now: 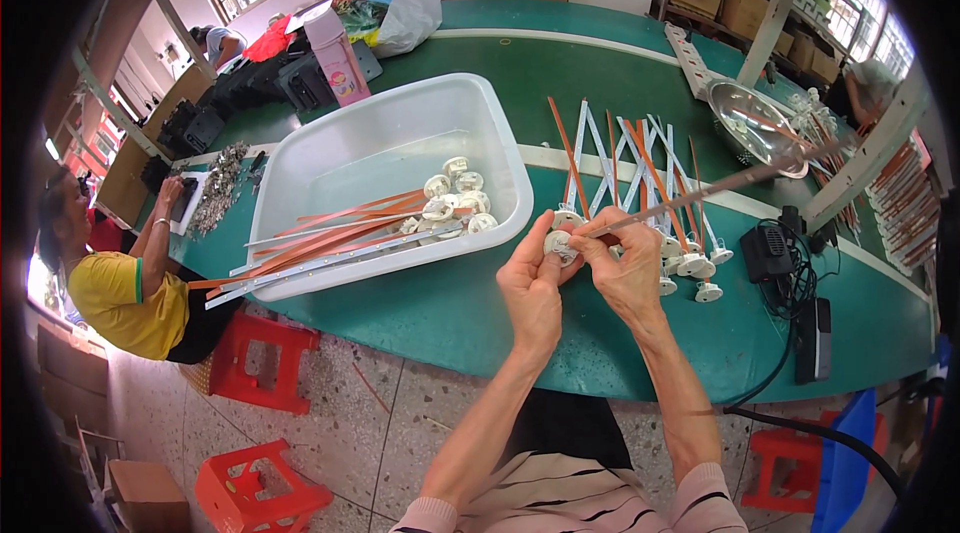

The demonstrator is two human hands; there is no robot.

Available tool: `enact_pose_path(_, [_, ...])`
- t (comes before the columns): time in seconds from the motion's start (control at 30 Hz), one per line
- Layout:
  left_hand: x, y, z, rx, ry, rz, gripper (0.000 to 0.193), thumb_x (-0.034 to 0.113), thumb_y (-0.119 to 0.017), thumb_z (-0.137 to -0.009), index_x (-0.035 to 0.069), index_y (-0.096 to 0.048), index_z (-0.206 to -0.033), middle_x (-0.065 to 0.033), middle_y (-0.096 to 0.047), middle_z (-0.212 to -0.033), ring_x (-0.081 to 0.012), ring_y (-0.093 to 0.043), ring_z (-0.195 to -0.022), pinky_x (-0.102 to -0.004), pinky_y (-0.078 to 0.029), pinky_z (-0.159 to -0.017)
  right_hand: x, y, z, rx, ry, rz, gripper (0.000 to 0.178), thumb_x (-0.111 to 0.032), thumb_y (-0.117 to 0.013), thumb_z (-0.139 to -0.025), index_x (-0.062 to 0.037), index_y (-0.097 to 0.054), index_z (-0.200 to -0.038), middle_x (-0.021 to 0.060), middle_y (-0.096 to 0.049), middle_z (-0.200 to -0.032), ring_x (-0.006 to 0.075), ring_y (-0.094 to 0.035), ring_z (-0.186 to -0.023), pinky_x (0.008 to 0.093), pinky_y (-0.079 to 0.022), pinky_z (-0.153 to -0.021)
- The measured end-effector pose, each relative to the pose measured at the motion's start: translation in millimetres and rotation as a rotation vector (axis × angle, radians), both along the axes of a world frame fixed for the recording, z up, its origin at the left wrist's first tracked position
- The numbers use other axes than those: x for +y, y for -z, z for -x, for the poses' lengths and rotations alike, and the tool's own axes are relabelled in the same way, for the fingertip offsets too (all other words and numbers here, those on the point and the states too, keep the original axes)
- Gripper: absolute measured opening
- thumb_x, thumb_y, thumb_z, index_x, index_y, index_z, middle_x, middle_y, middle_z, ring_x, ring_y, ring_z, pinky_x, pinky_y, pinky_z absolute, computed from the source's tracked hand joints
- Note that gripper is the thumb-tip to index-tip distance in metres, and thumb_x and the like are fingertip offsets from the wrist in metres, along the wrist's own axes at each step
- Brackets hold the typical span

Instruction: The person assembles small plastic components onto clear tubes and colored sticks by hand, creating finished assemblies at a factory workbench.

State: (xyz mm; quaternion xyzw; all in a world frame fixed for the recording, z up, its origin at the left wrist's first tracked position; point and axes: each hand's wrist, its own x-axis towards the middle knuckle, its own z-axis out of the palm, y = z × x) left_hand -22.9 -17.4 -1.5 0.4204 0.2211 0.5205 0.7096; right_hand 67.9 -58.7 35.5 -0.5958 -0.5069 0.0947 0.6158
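My left hand (pixel 532 285) is closed round a small white round plastic fitting (pixel 560 247), held over the front of the green table. My right hand (pixel 622 271) pinches at the same fitting, where a long thin brown strip (pixel 690 197) meets it. That strip slants up to the right, past my fingers. Just right of my hands lies a group of similar white fittings (pixel 692 264) with white and orange-brown strips (pixel 650 158) pointing away from me. On my left, a translucent white tub (pixel 400 93) holds more fittings (pixel 455 195) with strips hanging over its near rim.
A metal bowl (pixel 757 128) sits at the far right beside a post. A black power adapter (pixel 766 251) and cables lie at the table's right. Further left, a person in yellow (pixel 130 283) works by a pile of small metal parts (pixel 220 188). Red stools (pixel 262 361) stand below.
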Motion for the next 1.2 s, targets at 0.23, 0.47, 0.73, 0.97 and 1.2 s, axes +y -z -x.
enact_pose_path(0.23, [1.4,-1.6,3.9,-0.088,0.157,-0.008,0.044,0.004,-0.049,-0.090,-0.004,-0.038,-0.132,-0.0218,-0.058,-0.112,-0.0269,-0.062,-0.095,-0.0416,-0.056,-0.079,-9.5,-25.6,-18.5,0.125,0.035,0.127,0.004,-0.001,-0.065,-0.075,0.0020,-0.063,-0.077,0.0073,-0.064,-0.065,0.0110,-0.061,-0.060,0.0247,-0.047,-0.055])
enact_pose_path(0.47, [3.4,1.9,3.0,-0.066,0.032,0.062,0.038,0.013,-0.054,-0.090,-0.006,-0.047,-0.123,-0.0233,-0.059,-0.109,-0.0296,-0.064,-0.092,-0.0367,-0.056,-0.074,-7.9,-53.3,-52.5,0.250,-0.075,0.214,0.027,-0.003,-0.066,-0.073,0.0035,-0.056,-0.097,0.0033,-0.059,-0.059,0.0064,-0.051,-0.051,0.0222,-0.038,-0.050])
enact_pose_path(0.73, [4.8,0.6,2.5,0.026,-0.049,0.095,0.030,0.010,-0.055,-0.089,-0.006,-0.054,-0.114,-0.0194,-0.063,-0.100,-0.0235,-0.066,-0.083,-0.0306,-0.055,-0.070,3.3,-59.9,-99.9,0.264,-0.040,0.503,0.018,-0.008,-0.067,-0.073,0.0017,-0.061,-0.087,0.0002,-0.053,-0.062,0.0049,-0.048,-0.053,0.0196,-0.037,-0.047])
enact_pose_path(0.97, [7.7,2.6,2.7,0.077,-0.077,0.145,0.027,0.008,-0.057,-0.085,-0.004,-0.058,-0.109,-0.0152,-0.065,-0.095,-0.0167,-0.064,-0.072,-0.0255,-0.051,-0.062,12.9,-26.3,-112.7,0.098,0.079,0.685,0.016,-0.009,-0.069,-0.067,-0.0002,-0.058,-0.060,0.0063,-0.053,-0.049,0.0128,-0.054,-0.047,0.0260,-0.040,-0.044])
enact_pose_path(1.2, [8.6,10.5,2.7,0.054,-0.109,0.193,0.024,0.007,-0.058,-0.084,-0.002,-0.061,-0.105,-0.0096,-0.067,-0.085,-0.0116,-0.059,-0.064,-0.0220,-0.044,-0.055,18.3,-68.4,-65.7,-0.447,0.457,0.575,0.025,-0.023,-0.065,-0.070,-0.0058,-0.067,-0.089,0.0119,-0.065,-0.074,0.0292,-0.064,-0.073,0.0391,-0.047,-0.065])
